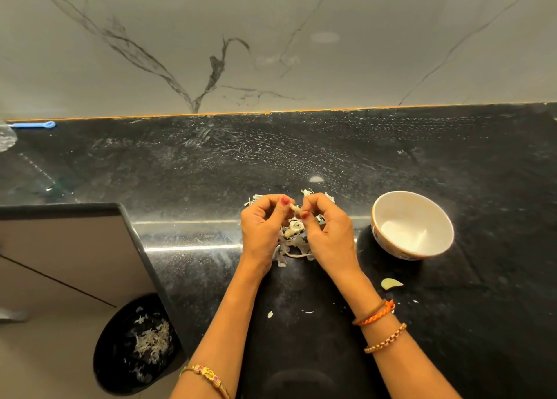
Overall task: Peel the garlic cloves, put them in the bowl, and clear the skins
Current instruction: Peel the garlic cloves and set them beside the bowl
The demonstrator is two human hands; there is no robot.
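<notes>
My left hand (262, 228) and my right hand (327, 232) meet above the black counter, and both pinch one small pale garlic clove (294, 208) between thumb and fingertips. Under the hands lies a heap of papery garlic skins (291, 243) with another clove showing in it. A white bowl (388, 217) stands to the right of my right hand; its inside looks bare. One peeled clove (391, 283) lies on the counter in front of the bowl.
A black bin (105, 353) with garlic skins in it stands on the floor at the lower left, beside the counter's end. A few skin scraps (270, 314) lie between my forearms. A blue object (34, 125) lies against the marble wall at far left.
</notes>
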